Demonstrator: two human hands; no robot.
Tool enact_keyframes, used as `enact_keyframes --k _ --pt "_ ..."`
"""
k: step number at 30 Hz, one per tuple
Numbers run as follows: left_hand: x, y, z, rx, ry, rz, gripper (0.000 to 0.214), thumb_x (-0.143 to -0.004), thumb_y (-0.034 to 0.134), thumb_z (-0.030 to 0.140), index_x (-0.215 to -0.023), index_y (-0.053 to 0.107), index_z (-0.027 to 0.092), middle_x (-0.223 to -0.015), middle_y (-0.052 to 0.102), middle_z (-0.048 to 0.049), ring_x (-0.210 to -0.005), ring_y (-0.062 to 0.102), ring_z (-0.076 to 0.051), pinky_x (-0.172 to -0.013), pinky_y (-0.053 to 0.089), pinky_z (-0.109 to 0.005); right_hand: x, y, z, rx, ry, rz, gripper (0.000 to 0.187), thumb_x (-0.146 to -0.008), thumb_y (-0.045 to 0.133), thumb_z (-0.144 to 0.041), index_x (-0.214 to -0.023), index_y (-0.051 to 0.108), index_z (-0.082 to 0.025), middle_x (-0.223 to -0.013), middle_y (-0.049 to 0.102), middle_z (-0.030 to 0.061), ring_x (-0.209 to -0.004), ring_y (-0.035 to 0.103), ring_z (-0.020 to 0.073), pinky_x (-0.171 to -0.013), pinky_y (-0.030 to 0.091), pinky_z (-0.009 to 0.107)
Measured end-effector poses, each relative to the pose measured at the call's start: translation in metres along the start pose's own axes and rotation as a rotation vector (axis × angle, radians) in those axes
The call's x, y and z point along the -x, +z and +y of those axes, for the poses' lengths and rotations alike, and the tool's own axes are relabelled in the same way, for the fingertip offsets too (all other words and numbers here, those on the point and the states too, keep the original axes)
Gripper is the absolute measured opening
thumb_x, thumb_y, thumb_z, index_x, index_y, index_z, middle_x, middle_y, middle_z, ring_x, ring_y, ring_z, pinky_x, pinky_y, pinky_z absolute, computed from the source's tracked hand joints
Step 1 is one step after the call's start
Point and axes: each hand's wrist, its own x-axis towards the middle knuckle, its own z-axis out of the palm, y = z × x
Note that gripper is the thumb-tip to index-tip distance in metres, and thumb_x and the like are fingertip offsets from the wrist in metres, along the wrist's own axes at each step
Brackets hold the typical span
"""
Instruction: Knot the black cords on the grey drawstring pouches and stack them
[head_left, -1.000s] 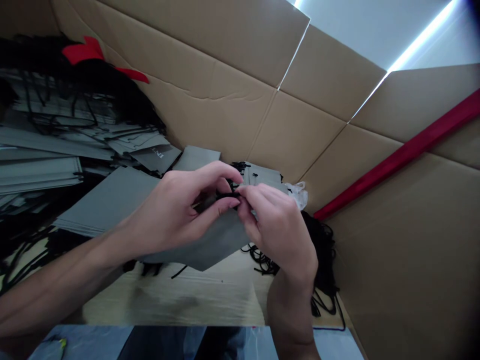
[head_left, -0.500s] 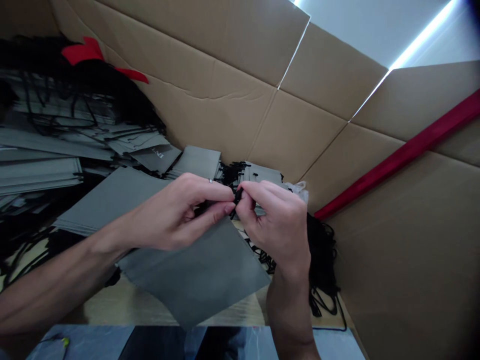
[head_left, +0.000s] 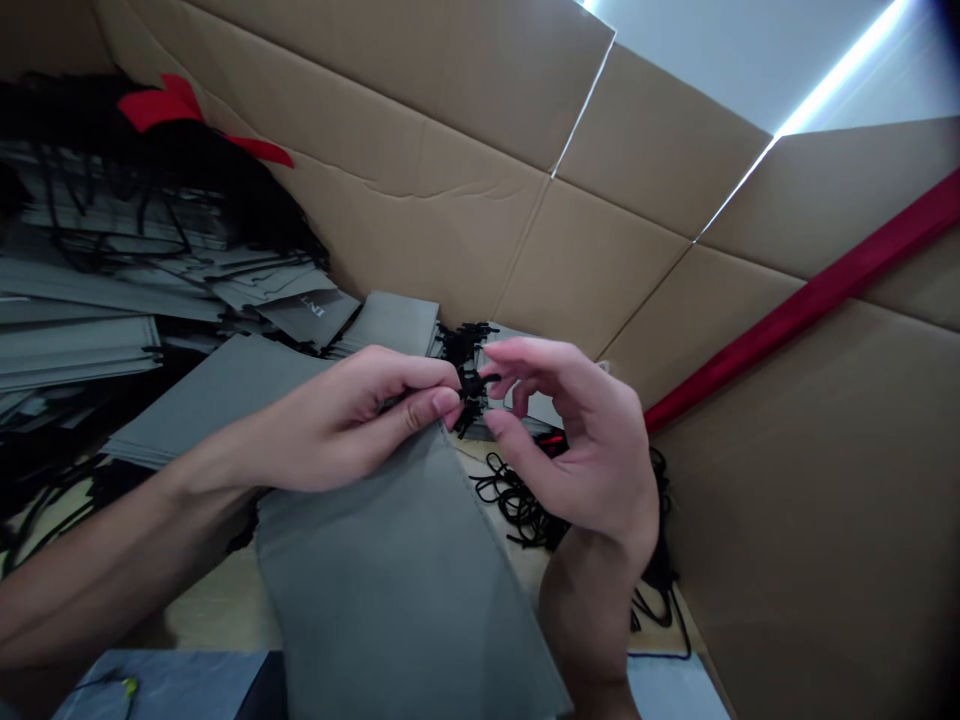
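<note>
My left hand (head_left: 367, 415) is closed in a pinch on the upper corner of a grey drawstring bag (head_left: 397, 580), which hangs down in front of me past the table edge. A short black cord knot (head_left: 476, 384) sticks out beyond the left fingertips. Just right of that knot, my right hand (head_left: 574, 435) is open, thumb and fingers spread apart. The end of the knot comes close to its fingertips; whether they touch I cannot tell.
Stacks of grey bags (head_left: 217, 390) with black cords fill the left. Another small stack with black knots (head_left: 461, 345) lies behind my hands. Loose black cords (head_left: 517, 500) lie below my right hand. Cardboard walls (head_left: 420, 150) and a red strip (head_left: 810, 300) enclose the table (head_left: 217, 605).
My right hand has let go of the black cord knot, spread its fingers and moved slightly right. The grey bag has swung to hang lower. The left hand keeps its pinch.
</note>
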Motion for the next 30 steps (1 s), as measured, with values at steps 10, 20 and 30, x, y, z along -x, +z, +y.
enact_keyframes --k 10,20,30 --pt "0.001 0.004 0.001 0.006 -0.003 -0.076 0.035 -0.118 0.051 0.031 -0.089 0.067 0.020 -0.070 0.058 0.0021 -0.062 0.049 -0.012 -0.057 0.037 -0.027 -0.004 0.006 0.006 -0.016 -0.072 -0.027 0.015 -0.096 0.082 -0.009 -0.104 0.081 -0.022 -0.095 0.084 -0.0001 -0.077 0.075 0.0125 -0.074 0.065 0.027" --pt "0.012 0.009 0.015 0.052 0.101 -0.099 0.034 -0.108 0.056 0.020 -0.076 0.045 0.024 -0.063 0.044 0.0025 -0.058 0.042 -0.015 -0.057 0.033 -0.033 -0.002 0.024 0.023 -0.568 0.056 -0.111 0.008 -0.088 0.087 -0.022 -0.089 0.079 -0.024 -0.081 0.080 0.0007 -0.071 0.074 0.0162 -0.066 0.064 0.032" --pt "0.006 0.010 0.014 0.020 0.081 0.080 0.036 -0.113 0.056 0.024 -0.077 0.053 0.022 -0.065 0.043 0.0040 -0.057 0.037 -0.012 -0.054 0.032 -0.030 -0.010 0.025 0.018 -0.590 0.277 0.001 0.032 -0.091 0.093 -0.051 -0.090 0.076 -0.024 -0.084 0.082 0.0035 -0.063 0.073 0.0154 -0.051 0.060 0.027"
